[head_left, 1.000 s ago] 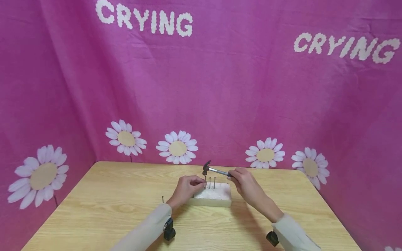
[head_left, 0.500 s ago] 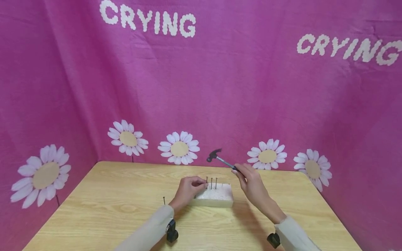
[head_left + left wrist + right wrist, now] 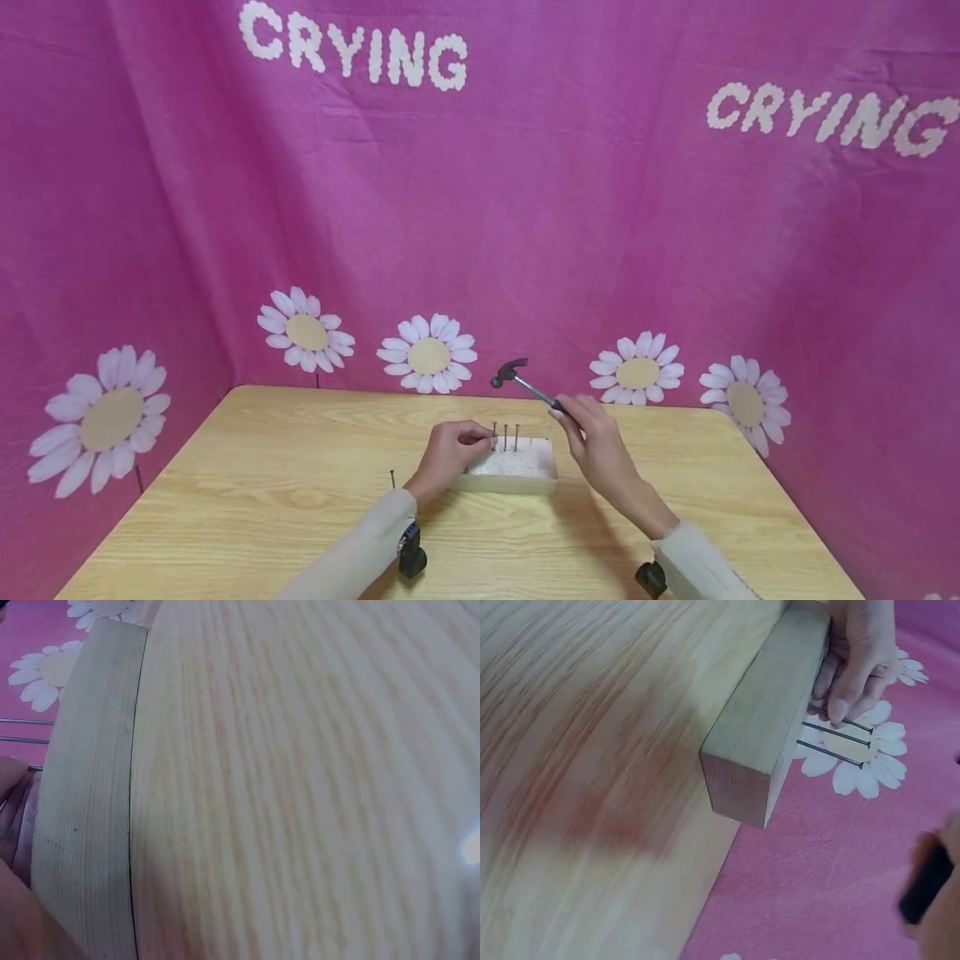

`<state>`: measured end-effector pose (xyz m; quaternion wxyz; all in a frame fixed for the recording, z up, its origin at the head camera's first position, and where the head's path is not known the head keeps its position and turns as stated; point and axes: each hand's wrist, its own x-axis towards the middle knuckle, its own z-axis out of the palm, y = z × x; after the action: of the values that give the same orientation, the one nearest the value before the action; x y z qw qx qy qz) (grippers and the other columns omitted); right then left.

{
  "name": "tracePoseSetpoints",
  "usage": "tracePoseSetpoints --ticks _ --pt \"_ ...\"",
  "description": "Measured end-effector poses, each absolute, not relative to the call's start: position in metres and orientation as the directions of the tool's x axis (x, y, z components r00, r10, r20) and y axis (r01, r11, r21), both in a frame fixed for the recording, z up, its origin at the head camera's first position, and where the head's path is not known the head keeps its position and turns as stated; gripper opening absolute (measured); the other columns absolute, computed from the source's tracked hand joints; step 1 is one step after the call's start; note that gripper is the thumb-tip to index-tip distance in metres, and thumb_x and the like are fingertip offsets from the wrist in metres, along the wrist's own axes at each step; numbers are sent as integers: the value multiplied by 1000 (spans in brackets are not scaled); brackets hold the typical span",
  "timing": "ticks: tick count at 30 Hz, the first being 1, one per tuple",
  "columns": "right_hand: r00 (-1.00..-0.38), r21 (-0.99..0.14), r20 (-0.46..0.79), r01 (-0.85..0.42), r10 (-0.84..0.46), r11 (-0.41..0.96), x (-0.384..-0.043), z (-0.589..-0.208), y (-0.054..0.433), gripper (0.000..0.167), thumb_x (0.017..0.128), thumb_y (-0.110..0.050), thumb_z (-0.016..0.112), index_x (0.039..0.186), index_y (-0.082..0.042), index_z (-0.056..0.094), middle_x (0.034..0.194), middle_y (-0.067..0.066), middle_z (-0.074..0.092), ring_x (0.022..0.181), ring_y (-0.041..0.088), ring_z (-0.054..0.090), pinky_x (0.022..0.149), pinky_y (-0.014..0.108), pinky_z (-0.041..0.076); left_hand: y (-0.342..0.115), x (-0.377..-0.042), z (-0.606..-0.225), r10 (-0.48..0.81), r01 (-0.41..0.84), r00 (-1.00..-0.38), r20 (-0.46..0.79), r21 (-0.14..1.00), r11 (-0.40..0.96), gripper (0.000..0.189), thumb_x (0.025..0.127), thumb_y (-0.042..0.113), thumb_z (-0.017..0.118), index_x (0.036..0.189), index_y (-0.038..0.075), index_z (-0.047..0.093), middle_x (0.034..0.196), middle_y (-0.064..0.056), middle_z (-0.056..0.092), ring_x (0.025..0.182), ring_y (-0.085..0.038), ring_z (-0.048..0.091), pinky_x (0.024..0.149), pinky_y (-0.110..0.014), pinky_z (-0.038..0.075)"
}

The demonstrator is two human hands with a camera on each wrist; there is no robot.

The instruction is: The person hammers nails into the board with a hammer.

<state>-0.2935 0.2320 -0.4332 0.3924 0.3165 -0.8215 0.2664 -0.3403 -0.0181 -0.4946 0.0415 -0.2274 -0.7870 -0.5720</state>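
Observation:
A pale wooden block (image 3: 512, 484) lies on the table, with three nails standing in a row from its top. My left hand (image 3: 446, 454) rests at the block's left end and pinches the leftmost nail (image 3: 859, 727) between thumb and fingers. Beside it rise the middle nail (image 3: 506, 437) and the right one (image 3: 517, 437). Gripped near the end of its dark handle, a claw hammer (image 3: 536, 392) is raised in my right hand (image 3: 602, 443). Its head hangs above the nails, striking face toward the left. The right wrist view shows only a blurred piece of the handle (image 3: 928, 883).
Another nail (image 3: 392, 478) stands upright left of my left forearm. The light wood-grain table (image 3: 247, 483) reaches back to a pink cloth backdrop (image 3: 540, 233) with printed daisies and lettering. A dark camera (image 3: 412, 552) is strapped at my left wrist, another (image 3: 651, 577) at my right.
The hammer head was just over the leftmost nail a second ago. It then rose up and has dipped only slightly since. My left hand keeps its pinch on the nail.

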Motion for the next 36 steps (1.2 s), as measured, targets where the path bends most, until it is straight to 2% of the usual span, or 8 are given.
tracePoseSetpoints --ticks 5,10,16,21,27,29,33,36 --pt "-499 -121 780 -714 -379 690 -292 -431 235 15 84 10 78 94 1 72 78 1 60 71 9 52 60 25 48 -16 -340 -492 311 414 -891 332 876 249 14 96 14 78 105 4 81 99 -2 81 90 -10 71 81 -19 56" --pt "-508 -215 818 -706 -271 675 -291 -427 239 16 88 11 75 103 5 73 83 4 63 73 13 52 61 25 46 -16 -339 -490 306 411 -891 334 881 235 11 96 13 78 103 5 82 100 -4 80 91 -14 72 80 -19 56" --pt "-543 -107 736 -684 -404 722 -292 -423 240 11 86 8 79 94 2 74 76 1 60 70 10 52 62 29 49 -14 -340 -491 302 417 -889 344 880 228 10 95 15 79 101 7 82 98 -3 80 90 -12 71 81 -19 55" --pt "-527 -186 791 -692 -312 698 -294 -419 239 13 87 8 78 99 4 75 79 3 59 70 12 49 59 28 46 -14 -339 -491 303 410 -890 340 888 210 11 96 13 78 102 6 82 100 -4 80 92 -12 72 82 -19 56" --pt "-529 -113 752 -691 -393 714 -295 -419 237 10 85 6 81 91 1 75 79 2 55 70 11 48 59 26 44 -15 -339 -490 300 399 -897 325 887 232 9 96 13 78 101 8 82 98 -3 81 89 -11 72 81 -20 56" --pt "-548 -155 758 -678 -353 719 -294 -418 238 9 86 6 80 92 2 75 79 2 54 70 11 47 58 25 43 -15 -339 -490 308 394 -897 316 887 239 9 96 14 78 101 8 81 98 -3 80 88 -11 71 80 -19 55" --pt "-595 -276 769 -639 -234 718 -292 -411 241 9 88 7 78 96 4 75 82 3 54 72 9 44 58 22 41 -15 -340 -486 334 396 -889 314 893 215 16 96 11 77 110 4 78 101 -11 79 91 -20 72 78 -20 56" --pt "-619 -287 749 -625 -236 726 -290 -410 244 9 89 8 77 95 2 73 83 2 54 74 8 44 60 23 42 -18 -337 -482 359 388 -882 306 903 186 24 97 10 75 120 1 73 107 -18 77 96 -28 73 79 -22 57"
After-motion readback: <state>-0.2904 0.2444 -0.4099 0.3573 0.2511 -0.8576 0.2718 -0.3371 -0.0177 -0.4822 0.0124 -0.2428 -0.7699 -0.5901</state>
